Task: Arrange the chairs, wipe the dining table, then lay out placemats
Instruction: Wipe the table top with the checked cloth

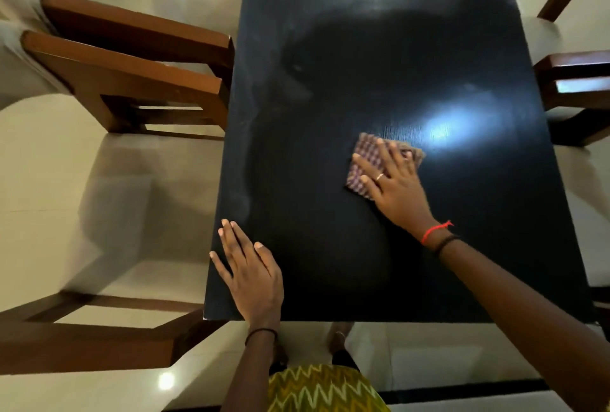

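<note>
Desk [330, 246]: dark glossy rectangle, long axis running away.
Cloth [366, 160]: folded checked square.
Right hand [394, 187]: fingers spread flat on cloth.
Left hand [251, 276]: fingers flat, loosely spread, holding nothing.

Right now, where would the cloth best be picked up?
Probably its far corner, taken from above. The cloth lies folded flat on the table under the right hand, whose palm covers the near part; the far edge beyond the fingertips is bare, so a pinch fits there.
</note>
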